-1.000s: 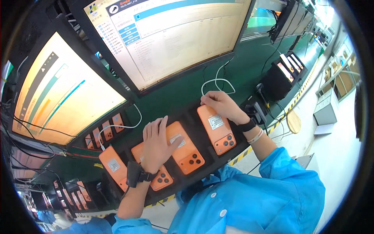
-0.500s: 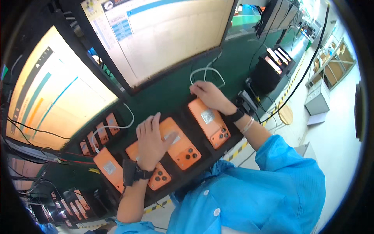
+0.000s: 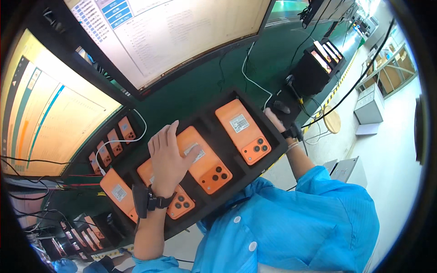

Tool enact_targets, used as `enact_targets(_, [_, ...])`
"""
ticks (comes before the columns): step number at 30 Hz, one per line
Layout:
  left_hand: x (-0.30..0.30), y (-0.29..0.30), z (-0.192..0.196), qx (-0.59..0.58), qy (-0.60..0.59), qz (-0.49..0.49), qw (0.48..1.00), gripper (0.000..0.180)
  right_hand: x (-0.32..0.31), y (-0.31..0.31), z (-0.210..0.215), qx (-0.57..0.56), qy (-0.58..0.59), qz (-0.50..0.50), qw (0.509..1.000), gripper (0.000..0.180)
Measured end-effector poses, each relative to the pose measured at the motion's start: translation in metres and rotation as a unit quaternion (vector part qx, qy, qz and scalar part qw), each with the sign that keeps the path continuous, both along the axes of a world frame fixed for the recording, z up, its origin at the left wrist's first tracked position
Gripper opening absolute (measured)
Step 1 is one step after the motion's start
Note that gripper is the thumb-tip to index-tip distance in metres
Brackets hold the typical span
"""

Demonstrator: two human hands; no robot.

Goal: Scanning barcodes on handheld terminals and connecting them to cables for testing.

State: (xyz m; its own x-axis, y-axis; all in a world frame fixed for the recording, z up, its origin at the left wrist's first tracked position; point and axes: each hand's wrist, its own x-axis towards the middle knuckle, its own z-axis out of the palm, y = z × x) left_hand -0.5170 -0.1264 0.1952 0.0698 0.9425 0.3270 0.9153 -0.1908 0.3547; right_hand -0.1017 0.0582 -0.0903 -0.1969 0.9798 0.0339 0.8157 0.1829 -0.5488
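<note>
A black tray (image 3: 263, 125) with compartments lies tilted before me, several orange phones in it, camera sides up, with white labels. My left hand (image 3: 167, 157) is open, fingers spread, over two of the middle phones, one of them the phone (image 3: 211, 175). It partly hides their labels. The rightmost phone (image 3: 243, 132) lies uncovered in its compartment. Just outside the tray's right end is my right hand (image 3: 274, 121), its fingers together at the end of a white cable (image 3: 255, 80). The tray edge partly hides that hand. Another white cable (image 3: 144, 125) meets the leftmost phone (image 3: 119, 193).
Two lit monitors (image 3: 182, 41) stand behind the tray. Small orange phones (image 3: 126, 128) line a dark holder at left. A dark mouse (image 3: 282, 107) is beyond my right hand. Farther right stands a black rack (image 3: 314, 68) of devices. A round wooden stool (image 3: 332, 120) stands on the floor.
My right hand has moved from the top of the rightmost phone to outside the tray's right end, the cable shifting with it. My left hand stays spread over the phones.
</note>
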Motion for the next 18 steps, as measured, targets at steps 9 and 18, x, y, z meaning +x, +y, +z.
enact_targets(9, [-0.004,-0.002,0.003,-0.026,0.000,0.009,1.000,0.077,-0.026,-0.066,-0.035,-0.106,0.056,-0.001,0.993,0.025])
enact_targets(18, [-0.007,-0.003,-0.002,0.007,0.000,-0.009,1.000,0.078,-0.046,-0.047,-0.022,-0.174,0.221,-0.087,0.956,0.019])
